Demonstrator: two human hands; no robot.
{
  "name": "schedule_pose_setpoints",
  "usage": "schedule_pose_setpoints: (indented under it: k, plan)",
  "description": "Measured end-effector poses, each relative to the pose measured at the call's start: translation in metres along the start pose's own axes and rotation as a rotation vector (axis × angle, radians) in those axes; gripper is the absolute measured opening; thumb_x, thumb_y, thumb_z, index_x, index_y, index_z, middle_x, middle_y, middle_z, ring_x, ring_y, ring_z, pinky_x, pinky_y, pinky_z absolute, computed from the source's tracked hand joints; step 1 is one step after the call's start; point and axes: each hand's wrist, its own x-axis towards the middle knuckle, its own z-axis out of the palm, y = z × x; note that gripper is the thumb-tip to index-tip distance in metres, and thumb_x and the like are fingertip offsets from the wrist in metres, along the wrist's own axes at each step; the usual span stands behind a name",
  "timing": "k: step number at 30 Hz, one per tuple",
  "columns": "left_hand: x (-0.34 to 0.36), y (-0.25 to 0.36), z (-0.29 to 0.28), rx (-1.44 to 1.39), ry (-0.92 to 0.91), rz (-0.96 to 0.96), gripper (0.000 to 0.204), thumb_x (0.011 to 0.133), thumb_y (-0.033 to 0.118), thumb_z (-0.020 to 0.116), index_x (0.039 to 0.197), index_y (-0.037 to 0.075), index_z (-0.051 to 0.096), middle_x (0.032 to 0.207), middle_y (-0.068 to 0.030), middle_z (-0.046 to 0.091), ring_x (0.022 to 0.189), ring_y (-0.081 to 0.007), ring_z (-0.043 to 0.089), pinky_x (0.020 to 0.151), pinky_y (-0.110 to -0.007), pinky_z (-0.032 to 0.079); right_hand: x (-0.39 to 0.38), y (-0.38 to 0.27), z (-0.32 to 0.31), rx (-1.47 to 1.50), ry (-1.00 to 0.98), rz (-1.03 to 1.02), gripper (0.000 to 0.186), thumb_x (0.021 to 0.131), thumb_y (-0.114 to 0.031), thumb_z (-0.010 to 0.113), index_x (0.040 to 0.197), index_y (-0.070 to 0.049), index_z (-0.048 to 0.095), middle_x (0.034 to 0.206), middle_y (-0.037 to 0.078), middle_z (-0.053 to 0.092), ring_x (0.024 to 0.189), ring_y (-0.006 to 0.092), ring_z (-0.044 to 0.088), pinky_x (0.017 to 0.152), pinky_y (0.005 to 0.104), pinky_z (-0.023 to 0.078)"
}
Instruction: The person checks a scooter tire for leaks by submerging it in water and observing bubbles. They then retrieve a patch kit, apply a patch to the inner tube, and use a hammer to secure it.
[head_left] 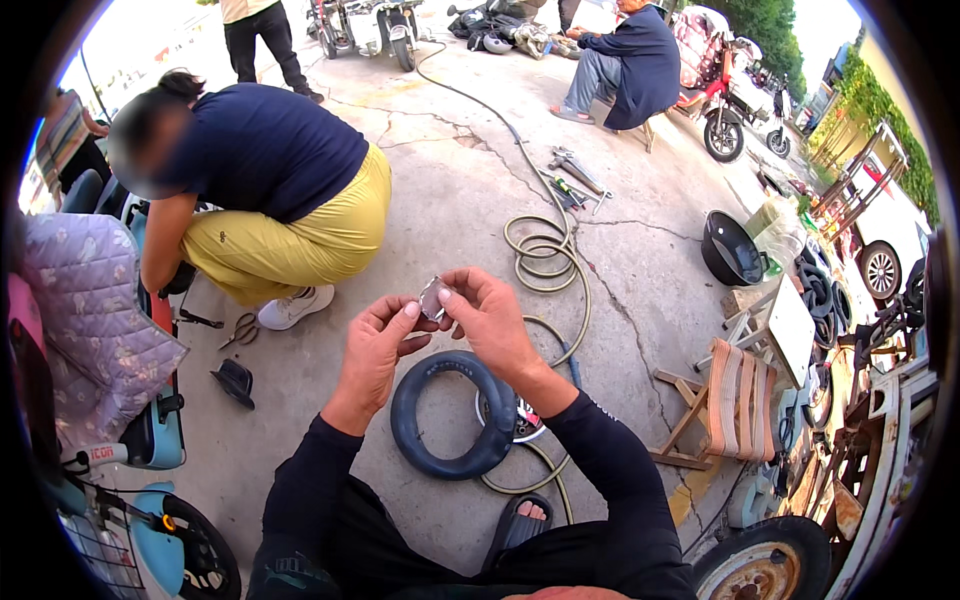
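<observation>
Between my two hands is a small, flat, silvery-grey piece like a tyre patch (432,297), held up above the ground. My left hand (377,348) pinches its left edge between thumb and fingers. On the other side, the thumb and fingers of my right hand (488,318) grip it too. Below them a dark rubber inner tube (408,425) lies flat on the concrete, apart from both hands. Part of a round, silver-rimmed object (530,425) shows from under the tube's right side.
A long hose (583,300) coils across the cracked concrete. Hand tools (580,172) lie farther off. At left, a person in yellow trousers (300,225) crouches by a blue scooter (160,435), near scissors (241,331). A black basin (730,250) and a wooden folding stool (740,405) stand right.
</observation>
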Motion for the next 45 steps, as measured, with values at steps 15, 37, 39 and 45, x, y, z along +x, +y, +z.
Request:
schedule_pose_setpoints:
  k: [15,37,39,45]
  plan:
    - [-0.003,-0.007,-0.005,-0.009,-0.105,0.031,0.017,0.099,0.021,0.054,0.104,0.005,0.057,0.091,-0.0021,0.060,0.079,-0.0075,0.057,0.073,-0.026,0.055,-0.008,0.004,0.009,0.152,0.014,0.081,0.031,0.092,-0.015,0.060,0.116,0.003,0.055,0.090,0.006,0.065,0.076,0.0090,0.060,0.058,0.0225,0.047]
    - [0.005,-0.016,-0.002,0.411,0.033,0.227,0.019,0.096,0.017,0.057,0.101,-0.001,0.058,0.087,-0.0017,0.061,0.075,-0.0071,0.059,0.065,-0.023,0.052,-0.010,0.017,0.010,-0.388,0.092,-0.131,0.020,0.089,-0.012,0.059,0.092,0.007,0.064,0.077,0.014,0.068,0.070,0.0155,0.065,0.066,0.0299,0.051]
    - [0.006,-0.017,-0.004,0.372,0.011,0.200,0.018,0.097,0.018,0.056,0.101,0.001,0.057,0.087,-0.0008,0.060,0.076,-0.0068,0.058,0.064,-0.023,0.052,-0.010,0.013,0.013,-0.323,0.066,-0.075,0.018,0.089,-0.011,0.057,0.090,0.006,0.062,0.076,0.012,0.067,0.069,0.0144,0.063,0.065,0.0300,0.051]
    - [0.009,-0.017,-0.005,0.163,-0.112,0.061,0.018,0.099,0.021,0.052,0.102,0.004,0.055,0.088,-0.0015,0.059,0.078,-0.0081,0.057,0.065,-0.023,0.051,-0.008,0.016,0.005,-0.018,-0.053,0.076,0.015,0.092,-0.013,0.053,0.090,0.002,0.057,0.076,0.005,0.063,0.068,0.0094,0.059,0.062,0.0265,0.048]
